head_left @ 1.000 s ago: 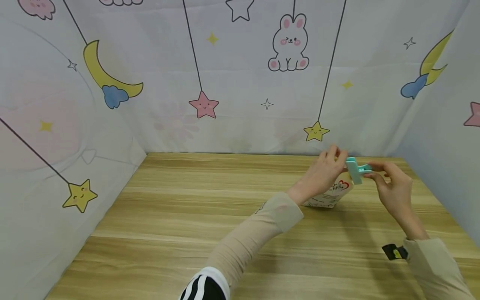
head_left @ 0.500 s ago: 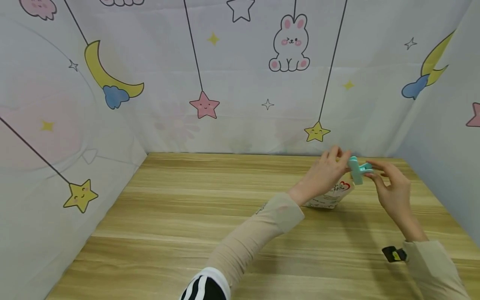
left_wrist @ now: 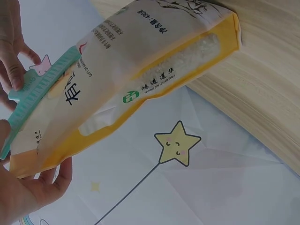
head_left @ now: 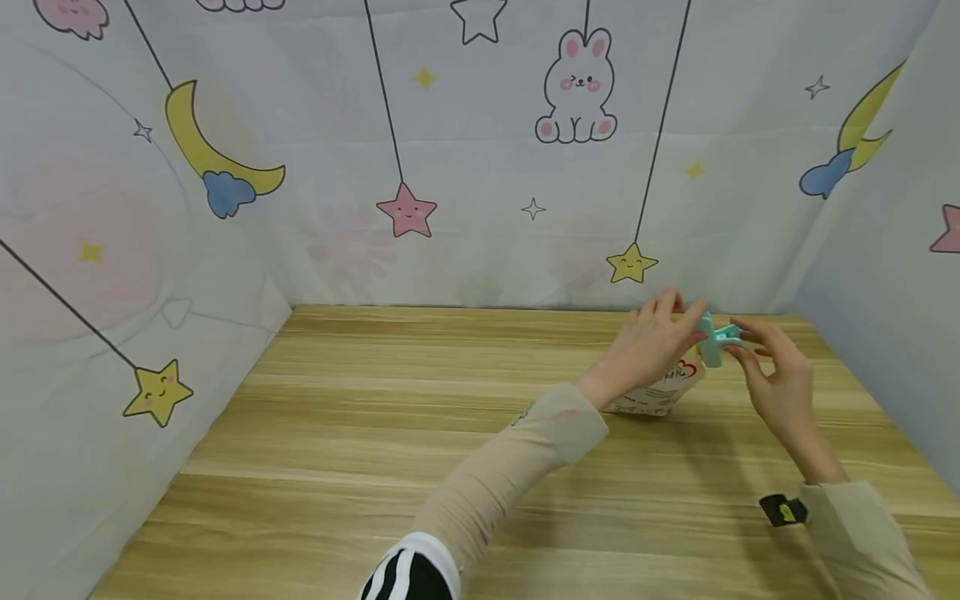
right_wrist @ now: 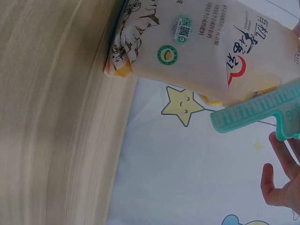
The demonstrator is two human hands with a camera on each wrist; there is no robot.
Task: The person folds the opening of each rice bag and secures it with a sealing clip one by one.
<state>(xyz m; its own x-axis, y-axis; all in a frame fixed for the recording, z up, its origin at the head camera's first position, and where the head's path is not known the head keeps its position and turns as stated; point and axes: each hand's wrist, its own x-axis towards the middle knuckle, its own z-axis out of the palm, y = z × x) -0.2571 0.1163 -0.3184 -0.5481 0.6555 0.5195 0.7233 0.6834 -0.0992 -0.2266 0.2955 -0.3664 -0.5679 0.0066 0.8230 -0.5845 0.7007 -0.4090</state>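
Observation:
A white and orange bag with dark printing and a clear side window stands at the far right of the table, white contents showing in the window. Across its upper end lies a teal bag clip. My left hand holds the bag's top end, its fingers beside the clip. With thumb and fingers, my right hand pinches the clip's handles from the right. In the left wrist view, the clip spans the bag near its end. How far its jaws are apart is hard to tell.
The wood-grain table runs back to a white cloth backdrop printed with stars, a moon and a rabbit. Side cloths border the table left and right. A black tag hangs at the right sleeve.
The right hand has shifted slightly left. The left fingertips now overlap the clip's edge a little more in the head view. The bag stays about where it was.

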